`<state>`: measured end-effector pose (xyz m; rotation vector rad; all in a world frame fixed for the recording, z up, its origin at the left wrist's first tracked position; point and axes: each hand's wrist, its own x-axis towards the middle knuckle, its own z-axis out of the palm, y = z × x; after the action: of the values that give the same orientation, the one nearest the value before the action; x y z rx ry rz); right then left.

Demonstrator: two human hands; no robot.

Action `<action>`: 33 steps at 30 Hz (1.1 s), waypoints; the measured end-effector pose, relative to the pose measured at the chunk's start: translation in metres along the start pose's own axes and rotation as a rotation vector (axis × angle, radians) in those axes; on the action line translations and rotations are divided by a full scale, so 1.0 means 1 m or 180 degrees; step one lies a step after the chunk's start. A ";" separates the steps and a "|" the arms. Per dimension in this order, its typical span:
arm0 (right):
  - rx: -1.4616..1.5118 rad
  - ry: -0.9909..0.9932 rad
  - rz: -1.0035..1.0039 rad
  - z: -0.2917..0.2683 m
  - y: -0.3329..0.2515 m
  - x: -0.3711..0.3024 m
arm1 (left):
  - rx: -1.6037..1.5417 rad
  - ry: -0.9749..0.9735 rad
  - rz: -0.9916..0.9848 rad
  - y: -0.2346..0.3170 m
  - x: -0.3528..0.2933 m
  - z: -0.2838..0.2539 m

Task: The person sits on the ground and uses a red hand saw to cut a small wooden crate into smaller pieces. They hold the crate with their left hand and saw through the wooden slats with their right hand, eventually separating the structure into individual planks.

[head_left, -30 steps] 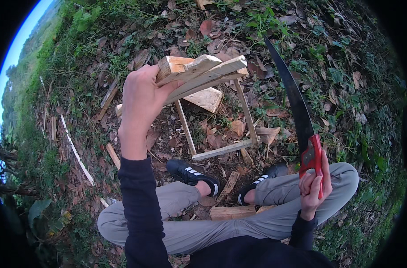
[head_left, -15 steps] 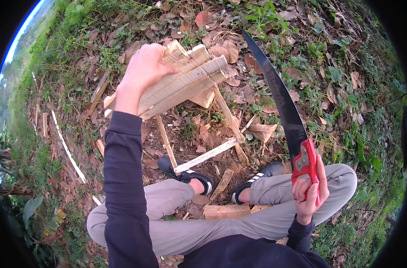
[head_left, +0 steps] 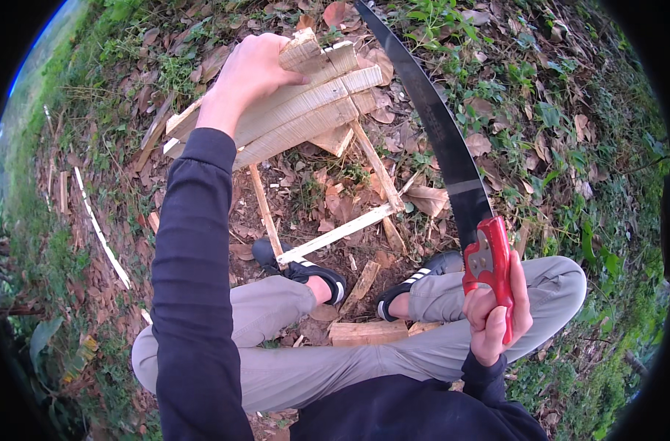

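Note:
A small handmade wooden stool (head_left: 298,121) tilts in front of me, its slatted top turned up toward me and two thin legs joined by a pale crossbar (head_left: 339,234). My left hand (head_left: 250,70) is closed on the far left part of the slats, its thumb lying over them. At the right, my right hand (head_left: 496,316) grips the red handle of a curved pruning saw (head_left: 441,140). The dark blade points up and away, its tip close to the top edge of the view. Blade and slats appear apart, to the right of the slat ends.
Between my shoes (head_left: 423,283) lie a wood offcut (head_left: 361,288) and a thicker wooden block (head_left: 368,333). A pale strip (head_left: 100,228) rests on the ground at the left. Dry leaves (head_left: 427,200) and low green plants cover the slope around me.
My left hand and the stool top have shifted up and away in view. The saw has moved left and slightly up, its blade closer to the slat ends. Both grips are kept.

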<state>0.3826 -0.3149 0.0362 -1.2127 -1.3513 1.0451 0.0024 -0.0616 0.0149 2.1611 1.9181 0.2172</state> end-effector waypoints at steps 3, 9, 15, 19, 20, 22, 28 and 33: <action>-0.0084 -0.0103 -0.0078 0.005 -0.004 -0.002 | 0.0122 0.0013 0.0030 -0.001 -0.001 0.004; -0.0238 -0.0268 -0.0005 0.009 -0.008 -0.007 | 0.0220 0.0309 0.0305 0.000 -0.009 0.013; -0.0537 -0.0313 -0.0149 0.015 -0.008 -0.007 | 0.0201 0.0357 0.0323 0.000 -0.011 0.014; -0.0711 -0.0441 -0.0182 0.009 -0.013 -0.013 | 0.0276 0.0414 0.0224 0.005 -0.019 0.019; -0.0670 -0.0511 -0.0344 0.007 -0.012 -0.015 | 0.0257 0.0393 0.0174 0.008 -0.022 0.020; -0.0547 -0.0509 -0.0354 -0.002 -0.010 -0.029 | 0.0403 0.0450 0.0118 0.019 -0.031 0.021; 0.0109 -0.0360 -0.0442 -0.029 -0.014 -0.055 | 0.0380 0.0785 0.0123 0.059 -0.075 0.046; -0.0017 -0.0033 -0.0184 -0.038 -0.011 -0.044 | 0.0162 0.1257 0.0061 0.080 -0.117 0.068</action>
<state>0.4189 -0.3603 0.0469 -1.1668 -1.3900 1.0088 0.0830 -0.1916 -0.0224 2.3059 2.1214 0.6488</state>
